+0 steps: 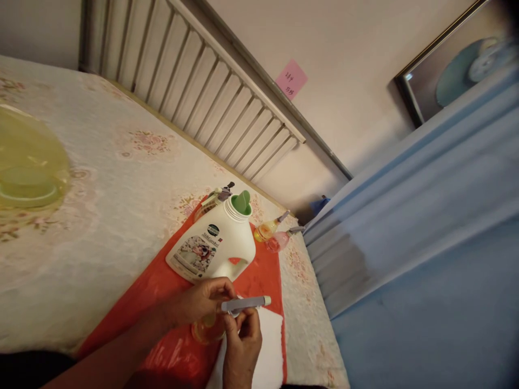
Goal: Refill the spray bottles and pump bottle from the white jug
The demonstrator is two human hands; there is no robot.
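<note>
My left hand [200, 302] wraps around a small bottle of orange liquid [207, 328] standing on a red mat [162, 324]. My right hand [242, 340] pinches the grey spray head [245, 303] on top of that bottle. Just behind them stands a large white detergent jug [213, 246] with an open green spout. Beyond the jug lie a yellow spray bottle [267, 229] and a pink spray bottle [279, 240]. Another spray bottle [214, 199] pokes out behind the jug.
A white cloth [270, 351] lies under my right hand on the mat. The floral tablecloth [121, 162] covers the table, with a yellow plastic basin [28, 162] at the far left. A radiator [194, 75] lines the wall; blue fabric [425, 227] fills the right side.
</note>
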